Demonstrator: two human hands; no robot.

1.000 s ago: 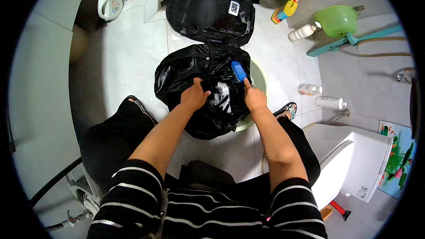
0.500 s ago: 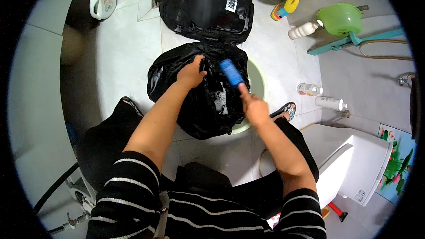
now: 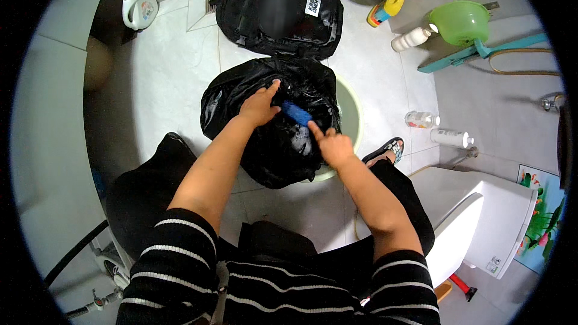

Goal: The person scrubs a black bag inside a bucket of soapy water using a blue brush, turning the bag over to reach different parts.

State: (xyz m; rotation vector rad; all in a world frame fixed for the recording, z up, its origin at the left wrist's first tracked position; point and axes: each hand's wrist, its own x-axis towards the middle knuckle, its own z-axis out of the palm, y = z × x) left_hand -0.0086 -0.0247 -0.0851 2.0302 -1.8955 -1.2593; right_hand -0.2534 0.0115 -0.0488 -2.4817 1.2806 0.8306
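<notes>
A wet black backpack [image 3: 253, 150] is spread open over a pale green basin [image 3: 354, 108] on the floor. Its other half [image 3: 241, 15], bearing a white patch, stretches out on the tiles beyond. My left hand [image 3: 260, 106] grips the bag's fabric near the middle, thumb and forefinger apart along a fold. In my right hand [image 3: 335, 147] is a blue scrubbing brush [image 3: 296, 113], its forefinger laid along the back. The brush rests on the wet cloth, its bristles hidden underneath. White suds [image 3: 301, 139] lie on the fabric just nearer to me.
A white detergent jug [image 3: 138, 9] stands far left. Toward the right are a yellow bottle [image 3: 386, 8], a white bottle [image 3: 410, 40], two more bottles by the wall, and green basins [image 3: 460, 23]. A white toilet [image 3: 457, 204] sits at near right, close to my knee.
My right hand has moved the brush left and nearer to me, from above the bag's right side onto its middle by my left hand. My left hand has barely shifted.
</notes>
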